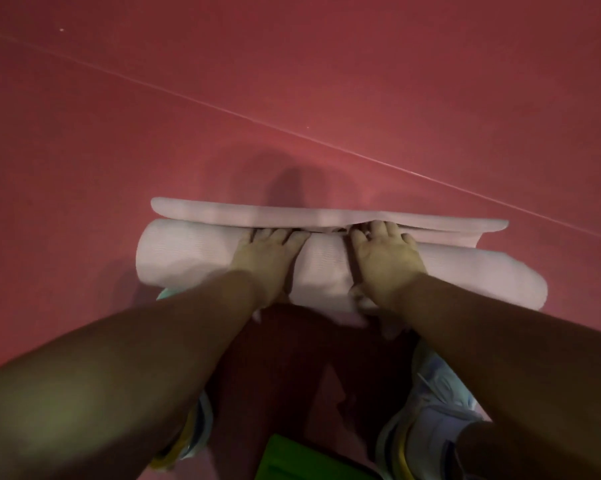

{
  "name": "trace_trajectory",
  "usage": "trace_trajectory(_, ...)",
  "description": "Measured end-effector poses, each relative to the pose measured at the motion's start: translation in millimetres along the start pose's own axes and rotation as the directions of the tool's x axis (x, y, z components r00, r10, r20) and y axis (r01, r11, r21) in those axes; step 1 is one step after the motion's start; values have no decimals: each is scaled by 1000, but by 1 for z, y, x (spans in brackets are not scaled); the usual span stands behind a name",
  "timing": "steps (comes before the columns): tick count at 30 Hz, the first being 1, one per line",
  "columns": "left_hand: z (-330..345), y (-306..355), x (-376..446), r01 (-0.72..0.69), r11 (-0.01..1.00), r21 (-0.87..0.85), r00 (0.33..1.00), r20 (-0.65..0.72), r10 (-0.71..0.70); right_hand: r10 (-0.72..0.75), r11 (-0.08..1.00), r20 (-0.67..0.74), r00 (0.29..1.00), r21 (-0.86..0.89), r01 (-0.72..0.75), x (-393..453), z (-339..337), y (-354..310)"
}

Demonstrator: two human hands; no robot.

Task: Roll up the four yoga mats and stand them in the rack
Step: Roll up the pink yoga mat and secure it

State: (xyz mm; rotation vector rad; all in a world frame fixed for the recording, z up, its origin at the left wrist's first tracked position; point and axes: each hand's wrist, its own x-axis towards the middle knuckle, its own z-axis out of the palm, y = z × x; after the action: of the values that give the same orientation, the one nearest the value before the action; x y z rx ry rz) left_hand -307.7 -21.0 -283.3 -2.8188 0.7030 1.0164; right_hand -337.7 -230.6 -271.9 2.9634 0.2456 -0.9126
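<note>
Your left hand [269, 259] and right hand [384, 259] both lie palm-down on top of the pink yoga mat [195, 252], side by side near the middle of the roll, with the fingers stretched forward toward 12 o'clock. Neither hand curls round anything; the fingers look flat and spread, pressing down and forward, with the fingertips reaching the seam where the roll meets the last flat strip. That placement makes sense: pressing at the centre keeps the roll tight and drives both ends forward together.

The mat lies on the red floor [326, 81], running from 9 o'clock to 3 o'clock just ahead of your feet. It is pale pink with a fine woven texture, and nearly all of it is wound into a thick cylinder. Only a narrow tail remains unrolled at the 12 o'clock side, its edge lifted slightly off the floor. The roll looks uneven: the end toward 3 o'clock sits nearer you and appears fatter than the end at 9 o'clock, so it is probably skewing.

Your light sneaker [430, 410] shows at 5 o'clock, and a green object [292, 459], possibly another mat, lies at 6 o'clock. No rack is in view.
</note>
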Motion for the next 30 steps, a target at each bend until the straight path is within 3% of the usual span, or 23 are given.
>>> trace_trajectory(3, -22, -13, 25, -59, 997, -54, 993, 101, 64, -36, 997, -31, 999, 64, 38, -1, -1, 8)
trace_trajectory(7, -40, -17, 41, -80, 994, -78, 980, 177, 93, -58, 998, 158, 986, 3, 58, 6, -1, 6)
trace_trajectory(12, -24, -14, 27, -80, 996, 35, 993, 86, 77, -30, 999, 155, 987, -21, 34, 20, -8, 2)
trace_trajectory(16, -16, -3, 19, 6, 995, 100, 1000, -25, -3, -66, 997, 262, 963, 58, 53, 39, -33, 17)
trace_trajectory(20, -13, -1, 26, 24, 998, 55, 996, -88, -19, -81, 996, 118, 990, -18, 83, 37, -29, 21)
trace_trajectory(22, -18, -10, 34, -37, 999, -39, 995, -90, 34, -141, 987, -40, 989, -84, 137, 33, -24, 26)
trace_trajectory(24, -32, -16, 42, -64, 986, -155, 996, -71, 53, -102, 993, -95, 990, -67, 96, 35, -29, 35)
trace_trajectory(27, -52, -16, 50, -38, 996, -84, 999, -26, 36, 92, 990, 123, 988, 92, -104, 49, -40, 45)
trace_trajectory(30, -55, -11, 49, -30, 988, 150, 997, -63, 40, 37, 993, 209, 977, 101, -59, 56, -42, 38)
